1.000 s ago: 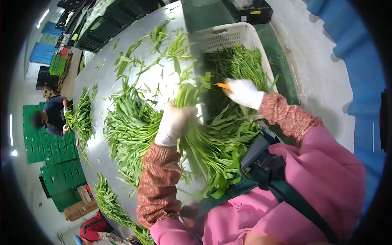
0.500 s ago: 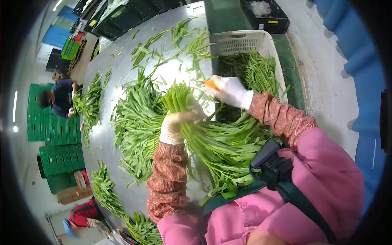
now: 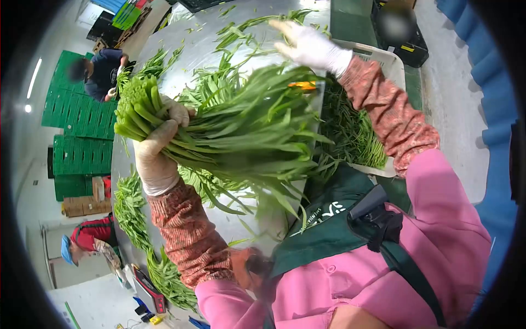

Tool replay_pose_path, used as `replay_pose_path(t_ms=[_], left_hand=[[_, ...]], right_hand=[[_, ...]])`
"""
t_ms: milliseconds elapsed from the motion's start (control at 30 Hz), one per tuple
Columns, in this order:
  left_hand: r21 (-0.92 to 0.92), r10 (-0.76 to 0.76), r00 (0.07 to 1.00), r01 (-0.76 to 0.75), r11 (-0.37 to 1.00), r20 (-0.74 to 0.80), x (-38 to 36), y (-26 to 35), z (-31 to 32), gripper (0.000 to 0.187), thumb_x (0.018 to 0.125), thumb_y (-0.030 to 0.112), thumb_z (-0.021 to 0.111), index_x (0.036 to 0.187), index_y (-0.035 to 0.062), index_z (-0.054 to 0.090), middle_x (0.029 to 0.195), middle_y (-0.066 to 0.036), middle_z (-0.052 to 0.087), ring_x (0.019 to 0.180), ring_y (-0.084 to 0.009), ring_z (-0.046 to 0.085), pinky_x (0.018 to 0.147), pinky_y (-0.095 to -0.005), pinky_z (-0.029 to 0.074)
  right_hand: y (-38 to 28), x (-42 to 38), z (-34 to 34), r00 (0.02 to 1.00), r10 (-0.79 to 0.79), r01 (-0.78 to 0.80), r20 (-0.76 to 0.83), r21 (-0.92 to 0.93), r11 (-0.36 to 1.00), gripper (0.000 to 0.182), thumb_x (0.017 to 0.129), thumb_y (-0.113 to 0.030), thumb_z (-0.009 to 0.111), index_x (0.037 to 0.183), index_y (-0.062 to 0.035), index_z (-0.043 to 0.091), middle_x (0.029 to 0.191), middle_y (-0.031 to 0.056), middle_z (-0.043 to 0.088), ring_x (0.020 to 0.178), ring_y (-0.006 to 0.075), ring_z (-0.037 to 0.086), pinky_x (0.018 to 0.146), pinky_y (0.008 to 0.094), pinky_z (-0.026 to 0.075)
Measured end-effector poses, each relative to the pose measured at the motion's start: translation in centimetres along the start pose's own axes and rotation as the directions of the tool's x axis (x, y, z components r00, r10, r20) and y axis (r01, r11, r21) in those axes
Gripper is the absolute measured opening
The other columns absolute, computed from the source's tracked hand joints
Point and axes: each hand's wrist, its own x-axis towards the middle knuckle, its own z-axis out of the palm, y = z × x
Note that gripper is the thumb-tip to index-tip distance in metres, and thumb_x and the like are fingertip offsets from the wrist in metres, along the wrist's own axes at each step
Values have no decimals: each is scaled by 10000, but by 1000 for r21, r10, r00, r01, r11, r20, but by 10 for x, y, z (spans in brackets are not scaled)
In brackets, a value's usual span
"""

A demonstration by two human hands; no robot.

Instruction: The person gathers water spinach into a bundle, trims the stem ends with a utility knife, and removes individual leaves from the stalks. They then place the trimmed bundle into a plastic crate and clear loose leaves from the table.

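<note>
My gloved left hand (image 3: 159,145) is wrapped around a bunch of water spinach (image 3: 246,129), lifted above the metal table. Its cut stem ends (image 3: 137,109) point left, and the long leaves spread to the right. White-gloved too, my right hand (image 3: 309,46) is empty over the far table edge, fingers stretched apart. Below it, at the table's right edge, lies a small orange tool (image 3: 303,85), partly hidden by leaves; its kind does not show. More greens (image 3: 211,90) lie behind the held bunch.
A white crate (image 3: 397,68) with greens stands right of the metal table (image 3: 186,41). Beyond it is a black crate (image 3: 408,46). Piles of greens (image 3: 131,211) line the left edge. Two people work across the table, near stacked green crates (image 3: 82,148). A scale-like device (image 3: 148,290) sits lower left.
My left hand has raised the bunch and carried it left, tipping the stems leftward. My right hand has let go of the orange tool, moved up and opened. The view has shifted.
</note>
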Motion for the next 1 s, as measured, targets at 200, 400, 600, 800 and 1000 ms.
replay_pose_path(t_ms=[200, 400, 600, 800, 1000], left_hand=[[-51, -22, 995, 17, 999, -98, 1, -13, 21, 266, 776, 14, 629, 1034, -34, 589, 828, -77, 595, 804, -215, 609, 850, -375, 507], [-133, -139, 930, 99, 986, -341, -3, -33, 4, 192, 827, 51, 659, 1001, -15, 611, 814, -78, 624, 779, -201, 625, 790, -317, 515], [-317, -144, 905, 11, 948, -400, -13, -43, 19, 210, 815, -17, 646, 1015, -37, 585, 851, -105, 623, 763, -216, 608, 846, -378, 521], [-507, -126, 932, -68, 859, -339, -24, -42, 24, 208, 837, -2, 610, 1035, -41, 560, 882, -107, 605, 811, -215, 573, 929, -418, 480], [-143, -92, 907, 35, 989, -411, -65, -43, 22, 570, 886, 129, 642, 1382, -66, 441, 1276, -209, 583, 1204, -278, 562, 1059, -467, 424]], right_hand=[[-103, -18, -35, 865, -323, 86, 383, 522, 848, 999, 786, -567, 740, 1530, -71, 295, 1446, 151, 473, 1319, 253, 458, 1095, 377, 389], [-104, -82, 32, 831, -382, -166, 404, 836, 523, 1321, 691, -673, 769, 1533, 74, 77, 1526, 312, 297, 1416, 353, 342, 1171, 381, 272], [-136, -113, 64, 971, -212, 86, 113, 661, 746, 1355, 632, -474, 895, 1565, -31, 18, 1473, 276, 393, 1333, 365, 454, 1131, 401, 354], [-143, -111, 56, 959, -166, -176, 228, 945, 276, 987, 766, -208, 820, 1532, -35, 222, 1369, 186, 541, 1254, 211, 527, 1076, 341, 410], [-99, -140, 12, 983, -140, 81, 117, 407, 910, 802, 723, -167, 739, 1431, -87, 369, 977, 224, 672, 832, 385, 683, 742, 438, 555]])
